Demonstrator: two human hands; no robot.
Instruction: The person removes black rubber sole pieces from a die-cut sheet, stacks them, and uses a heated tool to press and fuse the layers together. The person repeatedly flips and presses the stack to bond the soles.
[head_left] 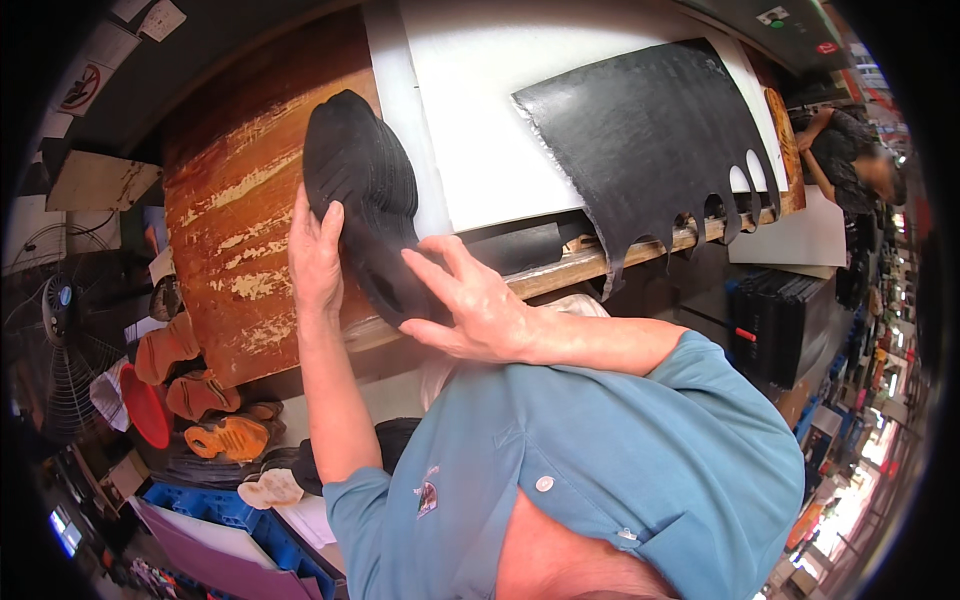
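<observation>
A thick stack of black shoe soles (355,170) stands at the left part of the workbench, its layered edges showing on the right side. My left hand (318,255) grips the stack's left side, with the thumb over the top sole. Around the near, narrower end, my right hand (478,305) has its thumb and fingers against the soles, gripping from the right. To the right lies a black rubber sheet (655,130) with rounded cut-outs along its near edge, resting on a white board (490,160) and overhanging the bench edge.
The worn brown wooden bench top (240,230) spans the left. Beside it are a fan (65,310), a red round object (146,405), several brown and orange sole-shaped pieces (230,437) and a blue crate (210,508). Another person (850,160) is at the far right, near a dark stack (780,325).
</observation>
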